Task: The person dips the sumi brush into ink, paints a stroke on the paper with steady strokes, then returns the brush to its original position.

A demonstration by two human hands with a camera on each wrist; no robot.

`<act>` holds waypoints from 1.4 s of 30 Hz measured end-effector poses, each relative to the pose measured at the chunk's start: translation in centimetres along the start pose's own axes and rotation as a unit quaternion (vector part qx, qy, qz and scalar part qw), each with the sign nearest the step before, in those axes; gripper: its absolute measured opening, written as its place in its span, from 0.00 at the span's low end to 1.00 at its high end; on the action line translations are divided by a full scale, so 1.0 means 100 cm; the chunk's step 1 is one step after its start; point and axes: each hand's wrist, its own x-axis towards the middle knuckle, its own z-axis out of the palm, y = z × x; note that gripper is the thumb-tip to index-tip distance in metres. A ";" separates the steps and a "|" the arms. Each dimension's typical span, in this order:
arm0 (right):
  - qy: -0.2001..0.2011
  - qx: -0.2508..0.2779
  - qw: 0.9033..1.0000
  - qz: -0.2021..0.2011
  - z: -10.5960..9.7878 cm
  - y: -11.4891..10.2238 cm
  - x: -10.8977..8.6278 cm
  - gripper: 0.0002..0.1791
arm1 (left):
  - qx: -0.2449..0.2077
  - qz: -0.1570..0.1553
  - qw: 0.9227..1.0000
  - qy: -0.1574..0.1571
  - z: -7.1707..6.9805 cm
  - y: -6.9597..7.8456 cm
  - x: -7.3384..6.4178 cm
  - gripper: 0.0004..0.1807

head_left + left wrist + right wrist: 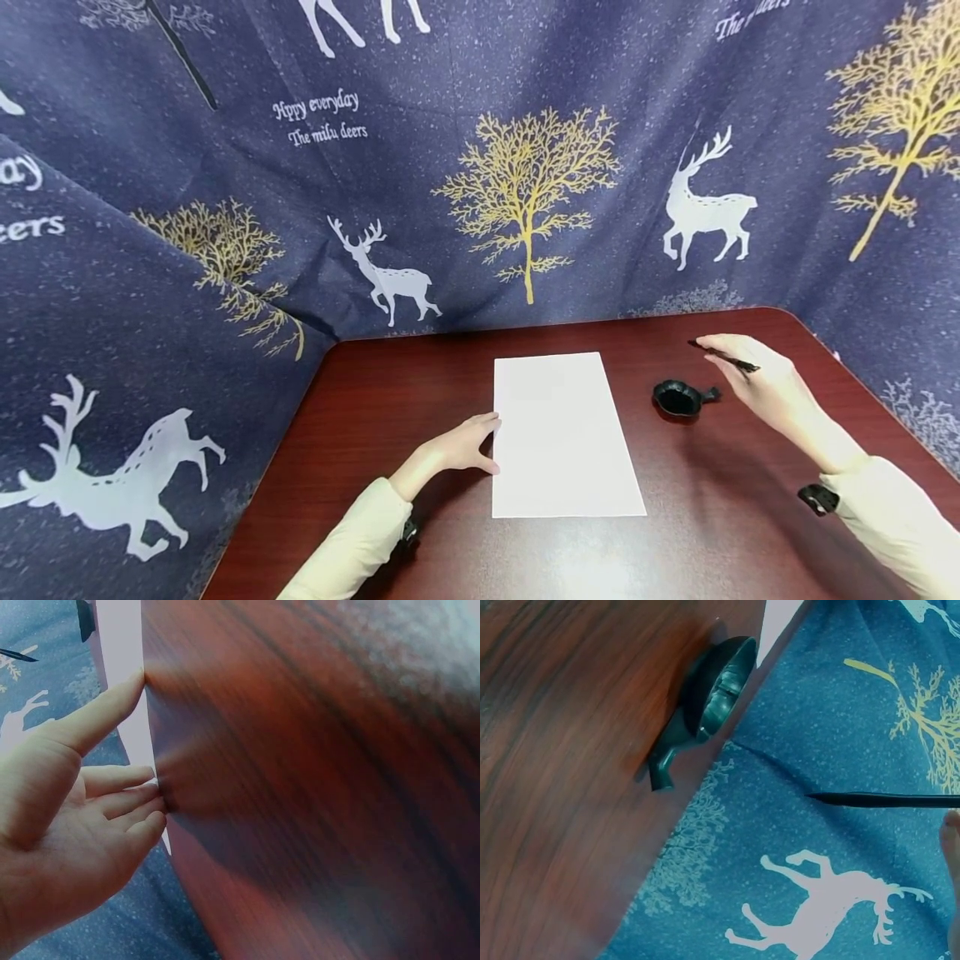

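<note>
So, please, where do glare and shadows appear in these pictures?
Head view: glare whitens the tabletop below the paper sheet; left wrist: hazy glare at upper right, soft shadows beside the left hand; right wrist: highlights inside the miniature skillet, shadow beside its handle.

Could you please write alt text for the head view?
A right hand holds a slim black pointed tool near a black handled dish; the left hand touches a rectangular white paper sheet on a glossy reddish table.
</note>
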 end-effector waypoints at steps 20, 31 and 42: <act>-0.012 0.056 0.997 0.057 0.015 -0.010 0.005 0.32 | -0.002 0.005 1.000 0.003 0.004 -0.002 -0.001 0.45; 0.014 0.051 0.996 0.069 0.021 -0.016 0.008 0.21 | -0.003 0.003 1.000 0.005 0.003 -0.003 0.001 0.45; 0.009 0.078 0.992 0.096 0.021 -0.020 0.015 0.16 | 0.002 0.002 1.000 0.006 0.002 -0.002 0.001 0.44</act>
